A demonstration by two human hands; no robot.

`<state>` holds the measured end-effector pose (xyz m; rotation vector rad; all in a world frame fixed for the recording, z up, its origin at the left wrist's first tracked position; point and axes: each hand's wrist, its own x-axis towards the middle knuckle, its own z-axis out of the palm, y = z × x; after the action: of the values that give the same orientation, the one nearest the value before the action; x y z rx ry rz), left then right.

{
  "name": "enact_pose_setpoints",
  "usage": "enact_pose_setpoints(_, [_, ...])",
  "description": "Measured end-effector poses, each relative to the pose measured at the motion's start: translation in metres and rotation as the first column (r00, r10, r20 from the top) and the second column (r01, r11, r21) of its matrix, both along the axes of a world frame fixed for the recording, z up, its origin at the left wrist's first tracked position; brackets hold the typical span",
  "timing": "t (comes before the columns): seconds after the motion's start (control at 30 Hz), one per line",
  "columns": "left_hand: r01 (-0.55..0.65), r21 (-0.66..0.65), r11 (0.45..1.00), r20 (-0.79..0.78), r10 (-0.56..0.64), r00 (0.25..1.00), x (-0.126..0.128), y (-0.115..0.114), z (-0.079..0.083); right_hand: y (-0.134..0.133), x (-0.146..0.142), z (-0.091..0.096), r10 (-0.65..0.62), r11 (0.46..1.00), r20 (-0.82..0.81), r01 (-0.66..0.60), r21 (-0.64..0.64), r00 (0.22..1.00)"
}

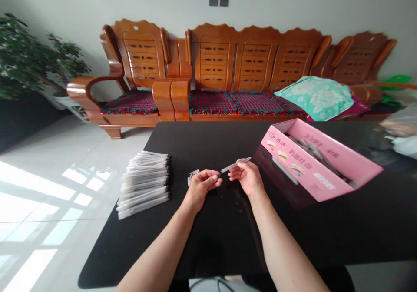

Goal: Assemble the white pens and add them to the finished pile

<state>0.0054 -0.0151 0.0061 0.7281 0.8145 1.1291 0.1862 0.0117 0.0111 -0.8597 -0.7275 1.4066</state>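
Note:
Over the black table [208, 235] my right hand [245, 177] pinches a slim grey pen [235, 165], which points up and to the right. My left hand [202, 184] is closed close beside it, fingertips near the pen's lower end, gripping a small pale piece that sticks out to the left [193, 173]; I cannot make out what it is. A stack of pale pens with dark ends [145, 183] lies on the table to the left of my hands.
An open pink cardboard box [325, 177] with dark items inside sits on the table to the right. Behind the table stand a wooden sofa [247, 66] and an armchair [137, 70], with a green cloth [317, 96] on the sofa. White tiled floor lies to the left.

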Motion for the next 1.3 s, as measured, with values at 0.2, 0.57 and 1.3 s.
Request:
enact_pose_setpoints(0.2, [-0.044, -0.030, 0.999, 0.054, 0.045, 0.997, 0.0028, -0.0002, 0.0008, -0.0012, -0.0043, 0.0019, 0.016, 1.000, 0.047, -0.016, 0.002, 0.999])
enact_pose_setpoints(0.57, [-0.072, -0.023, 0.997, 0.085, 0.074, 0.994, 0.0016, 0.0019, -0.0008, -0.0012, -0.0036, -0.0005, 0.030, 1.000, 0.066, -0.030, 0.009, 0.997])
enact_pose_setpoints(1.3, [-0.119, 0.071, 0.990, -0.051, 0.122, 0.991, 0.0041, 0.0020, -0.0042, -0.0021, -0.0063, -0.0029, 0.043, 0.999, 0.138, -0.040, -0.024, 0.989])
